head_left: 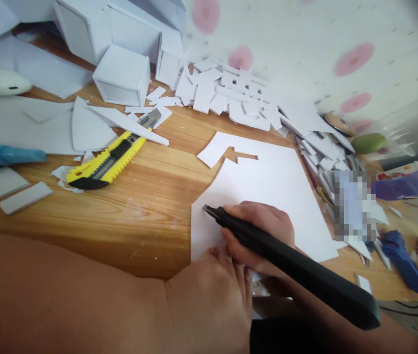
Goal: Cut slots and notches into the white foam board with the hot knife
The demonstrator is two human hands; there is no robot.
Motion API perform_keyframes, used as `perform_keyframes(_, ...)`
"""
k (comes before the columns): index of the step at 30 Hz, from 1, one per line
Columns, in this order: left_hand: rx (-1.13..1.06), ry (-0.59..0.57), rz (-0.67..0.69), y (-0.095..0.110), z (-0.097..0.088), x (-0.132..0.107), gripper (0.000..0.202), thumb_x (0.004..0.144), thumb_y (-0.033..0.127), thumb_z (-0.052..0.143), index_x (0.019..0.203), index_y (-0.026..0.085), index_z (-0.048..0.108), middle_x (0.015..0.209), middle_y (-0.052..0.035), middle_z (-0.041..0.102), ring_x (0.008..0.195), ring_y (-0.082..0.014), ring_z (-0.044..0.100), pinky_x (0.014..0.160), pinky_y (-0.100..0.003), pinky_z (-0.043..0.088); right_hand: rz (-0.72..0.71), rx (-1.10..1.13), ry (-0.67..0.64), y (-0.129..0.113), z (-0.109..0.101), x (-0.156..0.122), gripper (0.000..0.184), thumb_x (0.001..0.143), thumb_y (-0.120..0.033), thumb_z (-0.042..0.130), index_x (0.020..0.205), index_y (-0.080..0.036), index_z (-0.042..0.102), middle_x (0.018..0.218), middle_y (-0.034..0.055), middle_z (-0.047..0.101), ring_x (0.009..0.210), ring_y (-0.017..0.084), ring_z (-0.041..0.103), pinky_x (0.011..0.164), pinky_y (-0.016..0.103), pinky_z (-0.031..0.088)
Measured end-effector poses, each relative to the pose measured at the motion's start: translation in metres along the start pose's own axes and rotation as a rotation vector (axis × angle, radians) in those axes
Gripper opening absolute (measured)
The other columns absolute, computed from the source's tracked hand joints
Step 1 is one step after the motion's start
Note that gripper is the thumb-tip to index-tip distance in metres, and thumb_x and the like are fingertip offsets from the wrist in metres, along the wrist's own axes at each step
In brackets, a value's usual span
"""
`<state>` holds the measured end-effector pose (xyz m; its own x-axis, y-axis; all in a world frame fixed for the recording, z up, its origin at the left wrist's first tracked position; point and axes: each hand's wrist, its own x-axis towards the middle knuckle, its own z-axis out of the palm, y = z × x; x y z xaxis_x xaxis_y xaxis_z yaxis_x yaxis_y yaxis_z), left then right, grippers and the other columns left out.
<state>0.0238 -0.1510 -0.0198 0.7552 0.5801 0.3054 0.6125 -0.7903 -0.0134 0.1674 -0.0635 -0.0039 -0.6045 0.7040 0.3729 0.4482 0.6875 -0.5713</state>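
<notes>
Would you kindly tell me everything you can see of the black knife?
The knife is a long, slim cutter with a matte black body, plastic by the look. A short grey blade shows at its tip, which points up-left over the white sheet; whether it touches is unclear. The butt runs toward the lower right. The right hand grips it near the front.

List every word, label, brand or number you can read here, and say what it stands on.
No readable text anywhere.
Yellow utility knife: no legible marking.
Black cutter in the right hand: plain.
White sheet: blank.
Pixelated patch at right: unreadable.
Printed card beyond it: too blurred.
</notes>
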Motion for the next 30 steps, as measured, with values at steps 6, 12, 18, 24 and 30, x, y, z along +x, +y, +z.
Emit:
perform_keyframes(6, -0.016, 0.019, -0.024, 0.002, 0.005, -0.001, 0.036, 0.087, 0.028, 0.058, 0.111, 0.007, 0.074, 0.096, -0.0228, 0.077, 0.09, -0.0374, 0.072, 0.068, -0.047, 0.056, -0.046, -0.002, 0.003, 0.0, -0.002, -0.001, 0.021, 0.081, -0.02, 0.065, 0.101, -0.025, 0.063, 0.067, -0.0025, 0.065, 0.051, 0.013, 0.058, 0.05, 0.025, 0.05)
perform_keyframes(12, 0.023, 0.065, -0.028, 0.0, 0.004, -0.002, 0.038, 0.086, 0.028, 0.057, 0.113, 0.005, 0.072, 0.103, -0.0244, 0.076, 0.087, -0.036, 0.072, 0.065, -0.045, 0.053, -0.062, -0.014, -0.004, -0.001, -0.004, -0.002, 0.02, 0.08, -0.019, 0.066, 0.099, -0.024, 0.062, 0.069, -0.0016, 0.068, 0.054, 0.014, 0.064, 0.05, 0.025, 0.051)
perform_keyframes(18, -0.015, 0.039, 0.002, 0.001, 0.006, -0.003, 0.039, 0.086, 0.034, 0.059, 0.11, 0.006, 0.073, 0.101, -0.0258, 0.076, 0.089, -0.0393, 0.071, 0.066, -0.048, 0.053, -0.031, -0.03, -0.004, -0.004, -0.006, -0.007, 0.02, 0.081, -0.019, 0.065, 0.101, -0.024, 0.062, 0.07, -0.0015, 0.068, 0.054, 0.014, 0.063, 0.049, 0.024, 0.051)
perform_keyframes(24, -0.012, 0.048, 0.026, -0.003, 0.0, -0.002, 0.035, 0.083, 0.033, 0.064, 0.104, 0.008, 0.076, 0.099, -0.0242, 0.077, 0.083, -0.0348, 0.072, 0.061, -0.042, 0.053, -0.024, -0.004, -0.012, -0.006, -0.007, -0.01, 0.02, 0.082, -0.018, 0.064, 0.1, -0.024, 0.061, 0.07, -0.001, 0.068, 0.054, 0.013, 0.063, 0.049, 0.023, 0.05)
perform_keyframes(30, 0.037, 0.111, 0.017, 0.003, 0.006, -0.003, 0.038, 0.082, 0.03, 0.061, 0.108, 0.007, 0.077, 0.106, -0.025, 0.076, 0.092, -0.0389, 0.073, 0.068, -0.048, 0.058, -0.014, 0.023, 0.018, -0.003, -0.005, -0.01, 0.023, 0.08, -0.016, 0.065, 0.101, -0.024, 0.062, 0.068, -0.0028, 0.067, 0.051, 0.013, 0.061, 0.049, 0.024, 0.05)
